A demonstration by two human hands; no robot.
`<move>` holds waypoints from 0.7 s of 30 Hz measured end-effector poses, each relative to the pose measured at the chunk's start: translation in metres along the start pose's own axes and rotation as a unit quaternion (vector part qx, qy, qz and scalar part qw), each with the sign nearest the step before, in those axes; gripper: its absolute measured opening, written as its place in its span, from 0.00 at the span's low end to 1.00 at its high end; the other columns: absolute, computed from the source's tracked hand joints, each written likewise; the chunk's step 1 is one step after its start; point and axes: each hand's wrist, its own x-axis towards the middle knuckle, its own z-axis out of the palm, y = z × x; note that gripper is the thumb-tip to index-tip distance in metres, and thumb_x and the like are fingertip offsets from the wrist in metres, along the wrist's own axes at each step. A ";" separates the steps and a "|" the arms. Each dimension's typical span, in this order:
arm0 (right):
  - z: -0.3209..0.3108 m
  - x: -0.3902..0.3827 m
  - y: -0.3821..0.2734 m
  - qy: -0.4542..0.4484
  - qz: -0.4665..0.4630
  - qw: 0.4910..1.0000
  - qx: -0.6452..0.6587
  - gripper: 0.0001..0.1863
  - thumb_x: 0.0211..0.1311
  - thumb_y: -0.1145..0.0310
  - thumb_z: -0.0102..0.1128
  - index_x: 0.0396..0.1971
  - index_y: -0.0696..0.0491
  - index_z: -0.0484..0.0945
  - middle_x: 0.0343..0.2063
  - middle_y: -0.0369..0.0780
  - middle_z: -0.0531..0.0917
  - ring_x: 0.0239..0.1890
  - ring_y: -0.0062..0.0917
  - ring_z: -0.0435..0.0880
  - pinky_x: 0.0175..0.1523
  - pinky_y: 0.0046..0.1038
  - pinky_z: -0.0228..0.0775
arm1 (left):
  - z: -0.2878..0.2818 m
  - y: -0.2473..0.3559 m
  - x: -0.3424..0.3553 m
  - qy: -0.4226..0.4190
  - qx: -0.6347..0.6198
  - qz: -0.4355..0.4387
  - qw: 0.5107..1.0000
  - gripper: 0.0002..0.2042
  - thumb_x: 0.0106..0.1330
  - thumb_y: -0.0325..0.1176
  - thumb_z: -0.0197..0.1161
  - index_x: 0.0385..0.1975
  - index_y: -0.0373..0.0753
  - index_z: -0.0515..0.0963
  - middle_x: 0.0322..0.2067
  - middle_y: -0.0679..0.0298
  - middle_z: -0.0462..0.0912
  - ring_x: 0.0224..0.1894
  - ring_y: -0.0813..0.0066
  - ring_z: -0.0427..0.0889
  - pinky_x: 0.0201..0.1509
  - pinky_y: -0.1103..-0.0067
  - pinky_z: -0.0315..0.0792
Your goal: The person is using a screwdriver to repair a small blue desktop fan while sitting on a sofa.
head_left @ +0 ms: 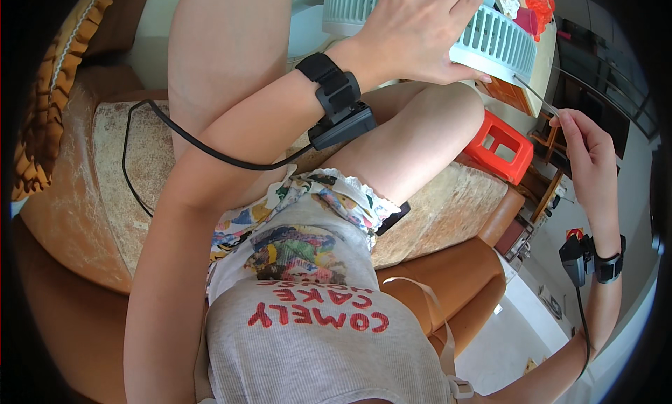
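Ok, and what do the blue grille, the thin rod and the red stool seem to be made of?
Blue grille: probably moulded plastic, semi-matt, judging by its even colour and uniform slats.
Thin rod: likely metal, smooth; its slim shaft looks grey and slightly shiny.
Red stool: apparently plastic, with a soft sheen; its solid colour and rounded cut-outs suggest moulding.

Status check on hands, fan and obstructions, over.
Left hand gripping blue fan. Right hand holding thin metal tool, tip at fan's rim. Red stool nearby, seemingly clear of tool.
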 end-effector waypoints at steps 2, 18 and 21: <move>-0.004 0.000 -0.002 -0.017 0.019 1.000 0.013 0.16 0.65 0.63 0.49 0.37 0.62 0.77 0.24 0.36 0.79 0.26 0.13 0.70 0.34 0.16 0.64 | -0.001 0.001 0.001 -0.002 -0.012 -0.005 1.000 0.34 0.44 0.50 0.68 0.44 0.27 0.68 0.38 0.51 0.71 0.41 0.60 0.69 0.45 0.69 0.62; 0.083 -0.037 -0.021 0.245 0.038 0.816 0.522 0.20 0.65 0.60 0.45 0.49 0.59 0.69 0.18 0.29 0.60 0.18 0.11 0.55 0.22 0.14 0.45 | -0.020 0.009 0.025 0.015 0.003 0.037 0.999 0.28 0.45 0.49 0.68 0.42 0.36 0.72 0.42 0.58 0.75 0.48 0.59 0.72 0.52 0.68 0.64; 0.129 -0.019 -0.053 0.189 -0.069 0.723 0.661 0.18 0.65 0.68 0.45 0.53 0.56 0.61 0.23 0.34 0.71 0.18 0.12 0.62 0.22 0.13 0.52 | -0.031 0.010 0.023 -0.026 -0.114 0.062 0.991 0.18 0.54 0.43 0.63 0.39 0.37 0.78 0.42 0.62 0.78 0.51 0.62 0.71 0.55 0.70 0.63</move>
